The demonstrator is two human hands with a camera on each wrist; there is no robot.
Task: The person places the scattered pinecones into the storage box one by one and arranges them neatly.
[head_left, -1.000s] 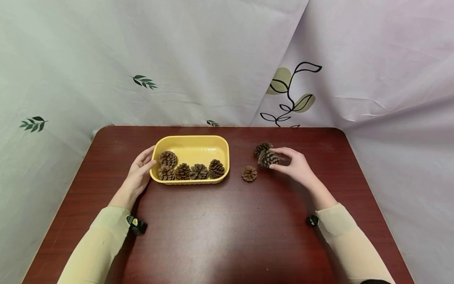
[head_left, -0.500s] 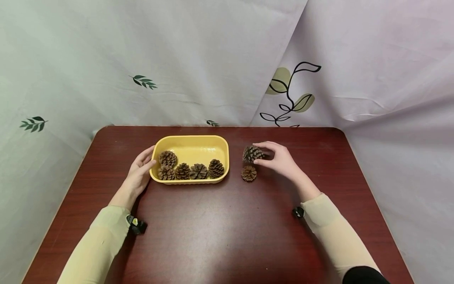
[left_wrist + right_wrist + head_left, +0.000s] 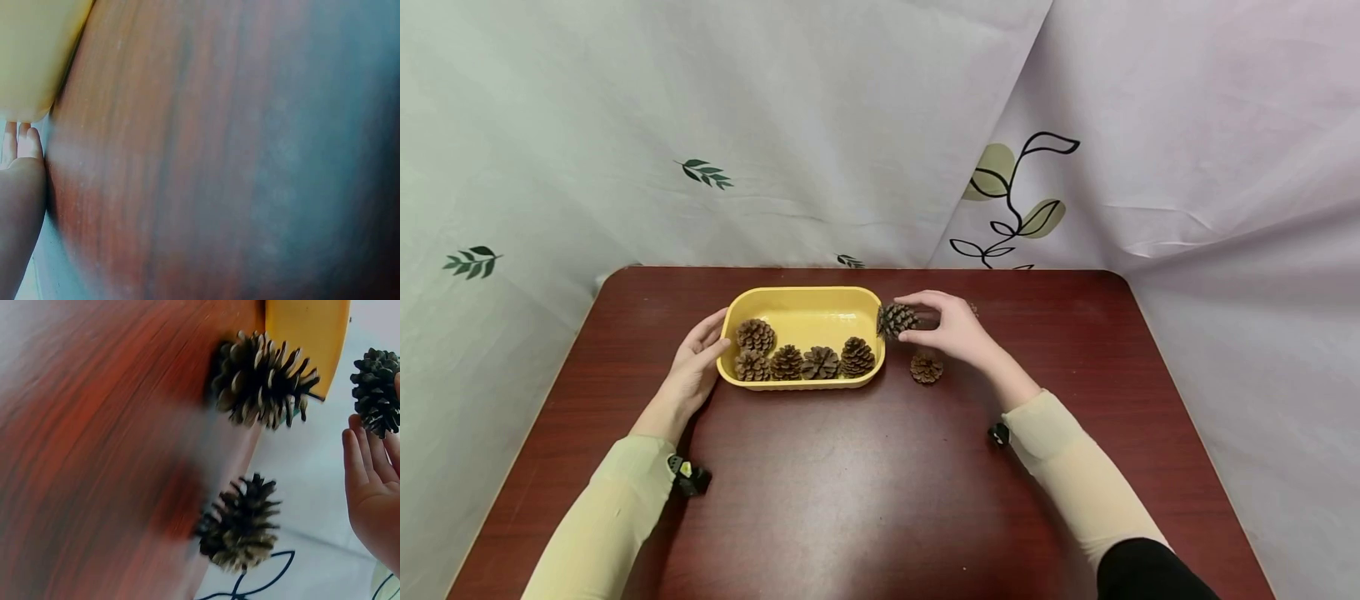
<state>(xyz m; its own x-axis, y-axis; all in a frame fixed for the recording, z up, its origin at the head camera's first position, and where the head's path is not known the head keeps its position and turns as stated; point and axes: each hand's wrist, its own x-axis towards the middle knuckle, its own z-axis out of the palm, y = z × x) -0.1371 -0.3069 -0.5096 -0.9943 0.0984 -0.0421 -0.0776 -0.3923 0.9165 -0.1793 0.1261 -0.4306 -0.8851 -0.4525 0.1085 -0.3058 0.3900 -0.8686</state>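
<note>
A yellow plastic tub point(image 3: 805, 385) stands on the table with several brown pine cones point(image 3: 820, 363) along its near and left sides. My left hand point(image 3: 694, 360) holds the tub's left end, thumb at the rim and fingers along the outside wall; in the left wrist view those fingers meet the tub's wall point(image 3: 37, 56). Between right thumb and fingers, a pine cone point(image 3: 898, 320) is pinched at the tub's right rim. My right hand point(image 3: 951, 329) is above the table, and its wrist view shows the held pine cone point(image 3: 375, 387) off the surface.
A pine cone point(image 3: 927, 367) lies on the dark red table point(image 3: 850, 483), right of the tub. Another pine cone point(image 3: 240, 525) is mostly hidden behind my right hand in the head view. A pale curtain point(image 3: 805, 133) hangs behind the table.
My right hand has carried the pinched pine cone leftward, from beside another cone to the tub's right rim. The left hand and the tub have stayed put.
</note>
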